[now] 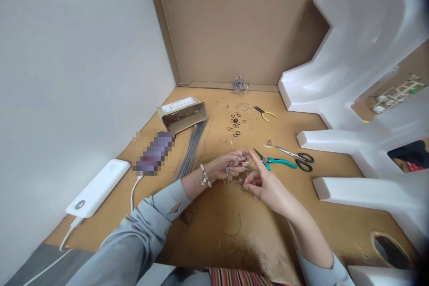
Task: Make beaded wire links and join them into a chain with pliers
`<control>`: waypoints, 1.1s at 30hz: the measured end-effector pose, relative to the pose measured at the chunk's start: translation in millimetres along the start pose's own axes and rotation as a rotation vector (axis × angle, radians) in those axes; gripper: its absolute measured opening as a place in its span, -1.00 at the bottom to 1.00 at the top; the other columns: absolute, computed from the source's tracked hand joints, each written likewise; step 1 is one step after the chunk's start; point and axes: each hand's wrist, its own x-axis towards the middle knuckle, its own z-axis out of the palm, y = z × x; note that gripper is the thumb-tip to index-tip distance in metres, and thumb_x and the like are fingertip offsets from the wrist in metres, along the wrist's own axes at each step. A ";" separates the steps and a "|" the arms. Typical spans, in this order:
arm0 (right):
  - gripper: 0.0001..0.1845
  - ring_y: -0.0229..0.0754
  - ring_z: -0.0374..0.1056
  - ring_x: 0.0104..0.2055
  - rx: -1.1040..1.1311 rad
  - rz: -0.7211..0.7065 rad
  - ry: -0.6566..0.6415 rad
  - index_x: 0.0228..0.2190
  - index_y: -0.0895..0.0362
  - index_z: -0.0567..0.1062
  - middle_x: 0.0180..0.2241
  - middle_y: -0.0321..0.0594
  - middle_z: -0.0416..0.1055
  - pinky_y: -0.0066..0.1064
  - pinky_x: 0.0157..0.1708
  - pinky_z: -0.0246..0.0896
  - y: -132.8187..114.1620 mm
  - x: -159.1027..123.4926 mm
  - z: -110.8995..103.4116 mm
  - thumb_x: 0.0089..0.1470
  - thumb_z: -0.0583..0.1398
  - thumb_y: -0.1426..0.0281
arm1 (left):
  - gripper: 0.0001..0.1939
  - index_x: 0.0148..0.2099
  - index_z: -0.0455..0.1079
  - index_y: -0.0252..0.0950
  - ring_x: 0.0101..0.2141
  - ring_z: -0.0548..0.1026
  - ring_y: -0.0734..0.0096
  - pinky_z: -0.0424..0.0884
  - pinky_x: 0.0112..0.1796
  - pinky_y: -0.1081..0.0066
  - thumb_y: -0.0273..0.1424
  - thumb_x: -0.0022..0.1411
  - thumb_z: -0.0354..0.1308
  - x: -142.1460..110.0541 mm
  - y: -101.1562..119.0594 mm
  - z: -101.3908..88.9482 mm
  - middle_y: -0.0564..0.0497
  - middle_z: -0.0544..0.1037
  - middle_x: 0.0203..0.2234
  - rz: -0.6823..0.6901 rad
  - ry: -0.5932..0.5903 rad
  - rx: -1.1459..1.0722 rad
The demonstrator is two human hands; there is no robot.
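Note:
My left hand (225,166) is closed around a tangle of thin silvery wire loops (231,172), which look to have small clear beads on them. Against the same bundle works my right hand (263,181): its index finger is stretched to the wire near the left fingertips, while the thumb and other fingers are curled in a pinch at the loops' right side. What exactly sits in that pinch is partly hidden. Just beyond the right hand lie teal-handled pliers (281,162). Small dark rings (235,120) are scattered on the table ahead of both hands.
Left of the hands are a bundle of straight grey wires (192,152), an open cardboard box (183,116), a phone (156,152) and a white power bank (98,187). Scissors (300,157) and yellow-handled pliers (266,113) lie right. White foam (338,187) borders the right side; a wire heap (240,84) sits behind.

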 end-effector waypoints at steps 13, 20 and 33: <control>-0.02 -0.40 0.16 -0.61 0.300 0.002 0.070 0.23 0.02 -0.15 -0.43 -0.34 0.35 -0.49 -0.63 0.15 -13.3 -5.4 -21.7 -0.11 0.26 0.35 | -0.85 -0.27 0.22 -0.30 -0.67 0.20 0.66 0.06 -0.66 0.61 -0.31 0.20 0.00 -13.1 60.0 -2.6 0.10 0.33 -0.52 0.387 0.690 0.746; -0.01 -0.41 0.17 -0.64 0.312 0.016 0.021 0.22 0.06 -0.10 -0.44 -0.34 0.36 -0.48 -0.64 0.14 -6.9 0.7 -21.6 -0.14 0.29 0.34 | -0.81 -0.17 0.30 -0.34 -0.26 0.41 0.30 0.28 -0.21 0.37 -0.41 0.22 -0.08 -2.0 83.8 -23.8 -0.13 0.46 -0.30 0.141 0.789 1.894; -0.07 -0.36 0.23 -0.56 0.123 -0.012 0.119 0.23 0.06 -0.11 -0.47 -0.38 0.37 -0.50 -0.57 0.20 10.5 10.5 -6.0 -0.13 0.18 0.50 | -0.71 -0.13 0.38 -0.30 -0.18 0.37 0.30 0.24 -0.12 0.35 -0.29 0.28 -0.09 -20.2 56.6 31.7 -0.08 0.46 -0.23 0.322 0.548 1.803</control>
